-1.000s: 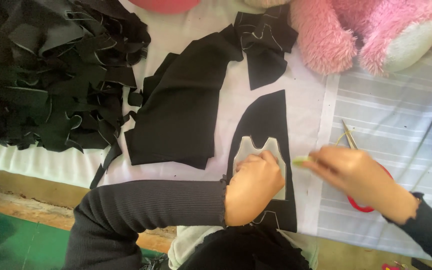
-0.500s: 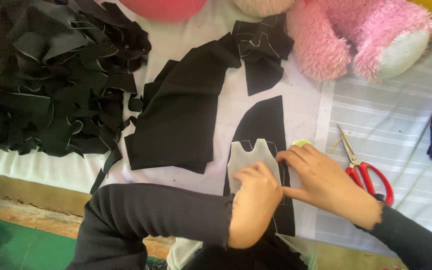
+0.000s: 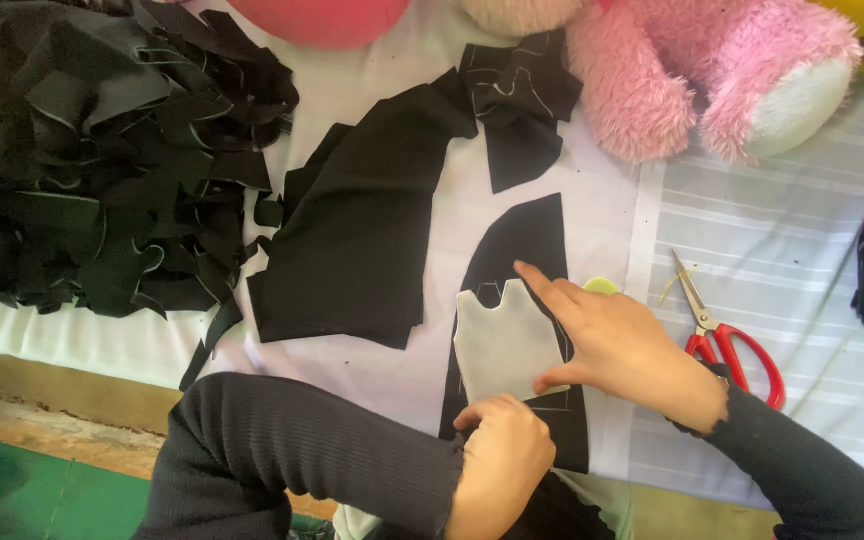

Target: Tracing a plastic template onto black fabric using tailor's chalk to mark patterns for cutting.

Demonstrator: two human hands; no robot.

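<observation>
At far left lies a heap of cut black fabric pieces (image 3: 102, 160); beside it, the left hand (image 3: 502, 465) presses curled fingers on a white paper pattern (image 3: 504, 345) over a black fabric strip (image 3: 522, 260). Further right, the right hand (image 3: 622, 345) lies flat on the pattern, fingers spread, grasping nothing; red-handled scissors (image 3: 727, 340) rest nearby; positioning seems in hand, so steady pressure is needed.

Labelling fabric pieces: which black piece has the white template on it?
The narrow black piece under both hands, right of the big black piece. Only it carries the white template; the others lie bare.

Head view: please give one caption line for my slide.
Both hands press a white paper template onto black fabric; red scissors lie beside.
</observation>
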